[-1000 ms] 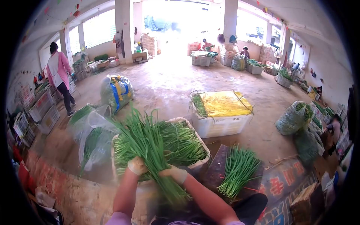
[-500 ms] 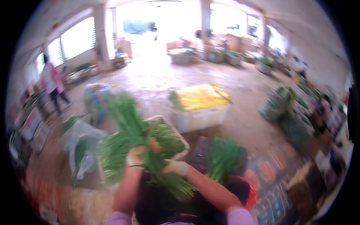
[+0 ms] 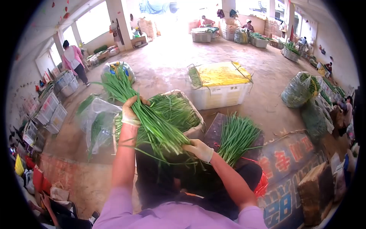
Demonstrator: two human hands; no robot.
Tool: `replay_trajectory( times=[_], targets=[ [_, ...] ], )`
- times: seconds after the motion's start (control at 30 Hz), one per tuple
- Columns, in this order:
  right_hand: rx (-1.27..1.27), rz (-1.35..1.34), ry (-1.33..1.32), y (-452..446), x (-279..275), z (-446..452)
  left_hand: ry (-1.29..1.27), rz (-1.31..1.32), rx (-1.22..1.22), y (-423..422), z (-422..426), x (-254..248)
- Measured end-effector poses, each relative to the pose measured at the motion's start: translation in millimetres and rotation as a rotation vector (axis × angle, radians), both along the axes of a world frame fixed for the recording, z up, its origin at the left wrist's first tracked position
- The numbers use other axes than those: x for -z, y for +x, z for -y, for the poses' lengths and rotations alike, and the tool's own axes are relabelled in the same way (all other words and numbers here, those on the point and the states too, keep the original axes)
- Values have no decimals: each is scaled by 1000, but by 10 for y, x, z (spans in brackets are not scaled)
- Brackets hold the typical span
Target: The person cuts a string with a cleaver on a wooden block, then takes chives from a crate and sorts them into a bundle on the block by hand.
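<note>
A long bunch of green stalks [image 3: 152, 124] slants over the crate and my lap, leafy tips at the upper left. My left hand [image 3: 131, 110] is wrapped round its middle. At the pale stalk ends, my right hand [image 3: 200, 150] pinches the bunch with fingers together. Both hands have light coverings near the wrists. Under the bunch stands a lined crate [image 3: 197, 128] filled with more green stalks. To the right, a separate bundle [image 3: 238, 139] lies on a dark board [image 3: 214, 128].
A white box with a yellow cover [image 3: 221, 74] stands ahead. Clear plastic bags [image 3: 101, 122] lie left of the crate, full sacks [image 3: 301, 91] at the right. A person in pink [image 3: 74, 59] is at the far left; others sit at the back. A wooden block [image 3: 314, 191] is at lower right.
The bunch has tilted lower to the left and its stalk ends are raised. My left hand has moved up along it, my right hand out to the right. The view has shifted.
</note>
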State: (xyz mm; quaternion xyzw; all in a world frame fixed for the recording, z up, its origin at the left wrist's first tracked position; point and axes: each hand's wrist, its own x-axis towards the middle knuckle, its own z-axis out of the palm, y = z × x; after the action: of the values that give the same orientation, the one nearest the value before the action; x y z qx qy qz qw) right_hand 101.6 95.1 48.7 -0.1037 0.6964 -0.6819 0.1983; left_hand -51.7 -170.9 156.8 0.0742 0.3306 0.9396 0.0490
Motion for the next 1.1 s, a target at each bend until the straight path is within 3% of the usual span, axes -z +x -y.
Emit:
replay_trajectory(
  times=[0.07,0.13,0.23,0.27,0.3,0.47,0.53,0.6,0.73,0.8,0.87,0.9,0.93,1.0,1.07,1.1],
  targets=[
    [48,-70,34,76,245,65,-157,38,-93,-31,53,-53],
    [174,-615,395,169,580,67,-121,-8,-56,-205,199,-35],
    [152,-353,360,404,1164,81,-129,34,-145,-342,307,-95],
    [125,-516,558,472,1233,51,-114,33,-144,-335,299,-93],
    [199,-527,519,458,1287,24,-66,22,-152,-344,278,-85],
    [654,-797,302,176,397,299,-87,-25,-362,-406,178,261],
    [681,-768,362,36,63,427,-105,-7,-372,-250,63,278],
    [719,-921,571,-140,-59,596,-90,3,-384,-132,-26,337],
    [639,-926,595,-385,-206,941,-79,67,-375,58,-182,400],
    [470,-932,242,-575,-12,947,-88,60,-396,36,-119,485],
    [623,-543,85,-301,-41,752,-82,79,-384,-165,191,684],
    [731,-264,-419,-267,74,610,-56,55,-365,-227,363,724],
    [816,-257,-565,-160,33,442,44,156,-323,-123,463,569],
    [1022,-303,-661,-87,85,160,116,170,-384,-272,738,675],
    [989,-358,-694,-75,121,-41,261,193,-416,-339,824,688],
    [984,-376,-484,-85,140,-58,269,179,-387,-397,867,748]
  ],
)
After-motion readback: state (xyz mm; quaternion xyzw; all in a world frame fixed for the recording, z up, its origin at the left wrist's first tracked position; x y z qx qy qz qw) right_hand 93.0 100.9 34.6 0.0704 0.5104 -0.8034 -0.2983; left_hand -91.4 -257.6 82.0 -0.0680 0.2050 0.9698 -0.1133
